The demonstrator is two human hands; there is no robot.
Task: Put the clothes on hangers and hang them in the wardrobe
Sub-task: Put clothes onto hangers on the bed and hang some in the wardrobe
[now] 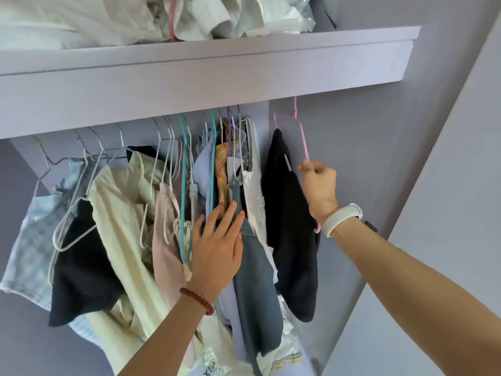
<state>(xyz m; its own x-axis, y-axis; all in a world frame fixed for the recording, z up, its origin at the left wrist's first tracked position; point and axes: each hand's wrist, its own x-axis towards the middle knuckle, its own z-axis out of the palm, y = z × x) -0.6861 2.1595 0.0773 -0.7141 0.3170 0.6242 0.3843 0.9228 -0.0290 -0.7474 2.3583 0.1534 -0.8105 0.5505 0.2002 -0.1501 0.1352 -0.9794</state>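
A black garment (290,218) hangs on a pink hanger (302,134) at the right end of the wardrobe, its hook up behind the shelf's front board. My right hand (318,185) grips the hanger's right arm just beside the garment. My left hand (217,248) presses with straight fingers against the hanging clothes, on blue jeans (257,280) and a plaid orange piece (222,169), to the left of the black garment. The rail itself is mostly hidden behind the board.
Several clothes on white, teal and purple wire hangers (184,147) crowd the rail to the left. The shelf (206,66) above holds a pile of white fabric and bags (135,17). A lilac side wall (406,158) stands close on the right.
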